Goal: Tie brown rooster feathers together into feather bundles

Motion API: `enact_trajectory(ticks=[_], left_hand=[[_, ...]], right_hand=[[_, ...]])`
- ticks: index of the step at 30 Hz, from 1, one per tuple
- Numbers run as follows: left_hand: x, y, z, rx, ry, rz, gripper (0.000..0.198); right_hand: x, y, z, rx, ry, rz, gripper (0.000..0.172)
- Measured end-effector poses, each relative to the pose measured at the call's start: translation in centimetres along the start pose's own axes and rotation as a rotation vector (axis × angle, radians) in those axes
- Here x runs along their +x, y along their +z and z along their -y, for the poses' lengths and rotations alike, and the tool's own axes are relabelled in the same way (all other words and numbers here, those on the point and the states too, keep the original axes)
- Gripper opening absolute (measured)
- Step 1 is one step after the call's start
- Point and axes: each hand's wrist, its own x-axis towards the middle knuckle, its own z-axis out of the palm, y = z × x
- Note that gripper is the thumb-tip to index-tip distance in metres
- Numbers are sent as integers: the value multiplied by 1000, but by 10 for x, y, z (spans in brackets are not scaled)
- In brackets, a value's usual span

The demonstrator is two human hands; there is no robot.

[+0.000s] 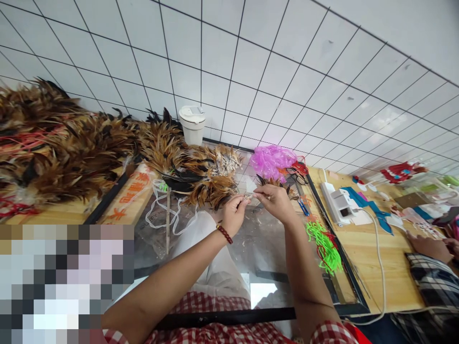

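My left hand and right hand meet below and to the right of the white cup, over the glass panel. The fingertips of both hands are pinched narrow on one small pale feather piece, held between them just clear of the glass. The piece is too small and too covered by my fingers for me to make out its shape or how many feathers it has. A dark red bead bracelet sits on my left wrist.

Directly below the cup lies a brown feather heap. Its lower edge is near my left fingers. Far left of the cup, a larger feather pile is cut off by the picture edge. Right of the cup is a pink plastic bag, and further down and right, green cords and a white power strip.

At the far right, well away from the cup, another person's hand and checked sleeve are only partly in view. A pixelated block hides the area below and left of the cup.
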Motion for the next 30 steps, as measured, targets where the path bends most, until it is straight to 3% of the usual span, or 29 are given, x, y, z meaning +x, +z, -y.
enact_trajectory(ticks=[8,13,19,30], left_hand=[[-1,0,-4,12,20,-4,20],[1,-1,-5,-11,27,-28,22],[1,0,-1,10,17,-4,23],[-1,0,-2,14,16,46,21]], right_hand=[[0,4,-3,-66,20,80,15],[-1,-1,-8,-182,61,32,15],[-1,-2,-8,-10,23,77,15],[4,13,-7,231,15,11,17]])
